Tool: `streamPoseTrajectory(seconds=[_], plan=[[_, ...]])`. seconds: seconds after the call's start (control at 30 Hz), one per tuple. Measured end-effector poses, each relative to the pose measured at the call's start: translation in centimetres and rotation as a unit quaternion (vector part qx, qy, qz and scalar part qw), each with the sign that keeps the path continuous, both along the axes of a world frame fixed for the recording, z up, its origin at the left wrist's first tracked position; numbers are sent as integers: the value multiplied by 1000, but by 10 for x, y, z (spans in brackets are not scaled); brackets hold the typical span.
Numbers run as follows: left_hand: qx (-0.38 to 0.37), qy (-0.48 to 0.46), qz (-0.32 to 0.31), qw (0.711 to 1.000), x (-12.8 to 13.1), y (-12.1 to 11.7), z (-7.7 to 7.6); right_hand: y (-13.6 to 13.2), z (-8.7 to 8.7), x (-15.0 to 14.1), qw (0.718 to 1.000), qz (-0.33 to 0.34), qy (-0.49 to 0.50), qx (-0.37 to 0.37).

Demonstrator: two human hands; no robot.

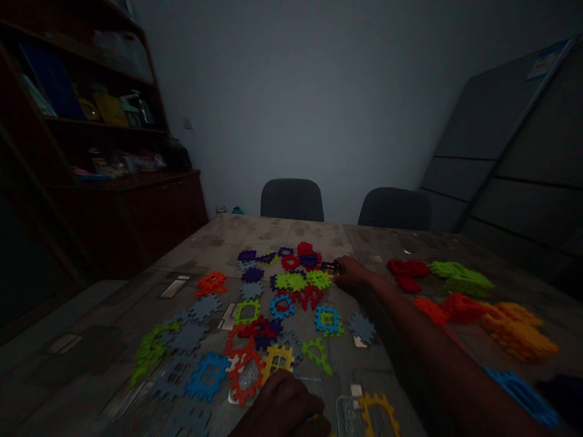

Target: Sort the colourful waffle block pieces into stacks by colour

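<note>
Many flat, coloured interlocking puzzle pieces (273, 303) lie scattered over the middle of a patterned table (282, 233). My right hand (350, 272) is stretched far forward to the back edge of the scatter, its fingers closed around a small dark purple piece (328, 266) next to a lime green piece (319, 279). My left hand (285, 405) rests near the table's front edge as a loose fist, just behind a yellow window-shaped piece (277, 359). What the left fingers hold, if anything, is hidden in the dim light.
Sorted piles sit at the right: red (407, 272), lime green (460, 276), orange-red (450, 306), orange-yellow (517, 331), blue (523, 394). Two dark chairs (291, 199) stand behind the table. A wooden shelf unit (91, 152) fills the left wall.
</note>
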State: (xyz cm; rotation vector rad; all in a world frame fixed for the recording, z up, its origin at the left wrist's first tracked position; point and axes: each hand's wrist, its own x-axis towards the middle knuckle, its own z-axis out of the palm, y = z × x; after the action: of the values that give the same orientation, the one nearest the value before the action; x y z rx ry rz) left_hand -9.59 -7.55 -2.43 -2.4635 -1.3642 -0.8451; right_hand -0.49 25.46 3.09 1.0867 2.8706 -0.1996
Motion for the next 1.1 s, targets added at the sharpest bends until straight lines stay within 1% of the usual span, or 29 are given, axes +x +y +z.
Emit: streamPoseTrajectory(seconds=[0.13,0.23,0.33,0.47,0.57,0.7,0.83,0.9,0.97,1.03,1.1], plan=[[55,-18,10,998,3,3,-12,-2,2,5,1000,-12,-15,-15],[56,-10,11,998,4,4,-19,-5,5,10,999,-17,-20,-22],[22,19,21,999,3,1,-16,-10,9,13,999,-15,-20,-31],[9,16,24,1000,4,-4,-9,-17,11,15,999,-8,-11,-49],[-4,11,30,999,4,-4,-12,-19,11,18,997,-4,3,-73],[18,4,27,999,3,-2,-18,-17,12,26,991,-10,40,-127],[7,23,29,999,3,-2,-14,-20,18,34,978,-30,105,-180],[24,23,29,999,4,-2,-9,-29,23,39,967,-38,150,-200],[23,21,25,999,4,-4,-4,-43,28,47,956,-39,194,-217],[3,17,22,1000,4,-5,-3,-63,32,59,945,-36,228,-231],[-11,4,14,1000,2,-7,-4,-88,33,76,937,-34,254,-237]])
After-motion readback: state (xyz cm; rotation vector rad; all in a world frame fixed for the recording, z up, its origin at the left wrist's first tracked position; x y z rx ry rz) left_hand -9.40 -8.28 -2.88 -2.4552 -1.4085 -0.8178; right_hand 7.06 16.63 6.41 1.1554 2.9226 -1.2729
